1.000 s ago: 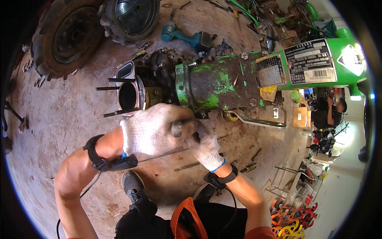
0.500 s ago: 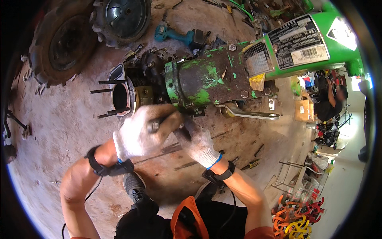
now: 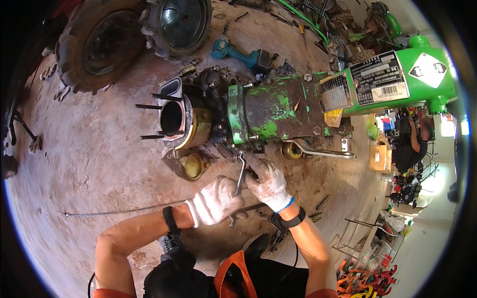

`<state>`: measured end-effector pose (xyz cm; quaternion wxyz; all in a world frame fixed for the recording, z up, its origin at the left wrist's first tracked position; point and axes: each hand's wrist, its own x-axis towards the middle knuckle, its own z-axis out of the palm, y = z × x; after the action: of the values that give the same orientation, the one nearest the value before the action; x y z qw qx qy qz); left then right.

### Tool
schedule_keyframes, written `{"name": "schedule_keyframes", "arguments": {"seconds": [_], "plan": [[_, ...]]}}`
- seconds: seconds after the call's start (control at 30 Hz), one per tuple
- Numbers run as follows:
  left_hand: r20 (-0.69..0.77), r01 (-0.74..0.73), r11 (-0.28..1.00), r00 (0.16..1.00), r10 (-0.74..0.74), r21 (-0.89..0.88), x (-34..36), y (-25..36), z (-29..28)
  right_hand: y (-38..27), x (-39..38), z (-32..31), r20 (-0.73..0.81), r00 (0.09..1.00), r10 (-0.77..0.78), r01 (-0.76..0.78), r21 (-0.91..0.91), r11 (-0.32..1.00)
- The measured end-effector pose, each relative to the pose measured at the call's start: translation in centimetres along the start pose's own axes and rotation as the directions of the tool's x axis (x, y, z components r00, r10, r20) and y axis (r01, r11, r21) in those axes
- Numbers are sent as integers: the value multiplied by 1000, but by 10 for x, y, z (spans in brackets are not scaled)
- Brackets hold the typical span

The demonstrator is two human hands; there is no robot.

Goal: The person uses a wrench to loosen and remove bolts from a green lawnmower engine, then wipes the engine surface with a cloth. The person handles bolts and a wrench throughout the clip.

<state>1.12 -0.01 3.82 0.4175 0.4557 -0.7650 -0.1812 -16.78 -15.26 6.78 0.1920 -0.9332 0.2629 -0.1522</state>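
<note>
My left hand (image 3: 220,199), in a white knit glove, is closed on a steel wrench (image 3: 241,174). The wrench's upper end is at the lower edge of the green, grimy machine housing (image 3: 268,109). My right hand (image 3: 266,185), also gloved, sits beside it, fingers curled under the housing on something dark I cannot make out. Left of the housing are an open engine cylinder (image 3: 171,118) with protruding studs and a dull yellow cup-shaped part (image 3: 193,166). A curved metal lever (image 3: 330,153) extends to the right.
Two tyred wheels (image 3: 107,44) lie upper left, near a teal power drill (image 3: 238,54). A long rod (image 3: 119,212) and hand tools lie on the concrete floor (image 3: 84,164). Another person (image 3: 412,144) is at the right, beside a cardboard box (image 3: 379,158) and machine parts.
My left hand has moved down and right, away from the cylinder, exposing the wrench and yellow part. My right hand has shifted slightly right; the machine sits further right in the picture.
</note>
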Motion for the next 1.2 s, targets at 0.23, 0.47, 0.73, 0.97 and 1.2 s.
{"name": "schedule_keyframes", "arguments": {"seconds": [0.23,0.47,0.73,0.97,1.2], "plan": [[10,135,985,991,-135,-110,24,4,-68,-23,3,8,114,952,285,-301,171,938],[297,561,661,827,-477,-499,79,-16,-140,-35,20,-4,61,942,330,-335,123,934],[311,464,849,870,-383,-253,98,-8,-140,-18,-2,22,28,967,253,-254,74,964],[136,381,877,925,-356,-294,89,-16,-125,-18,9,14,-13,980,201,-199,74,977],[125,109,973,983,-136,203,4,4,1,-12,2,11,162,958,236,-234,-31,972]]}}
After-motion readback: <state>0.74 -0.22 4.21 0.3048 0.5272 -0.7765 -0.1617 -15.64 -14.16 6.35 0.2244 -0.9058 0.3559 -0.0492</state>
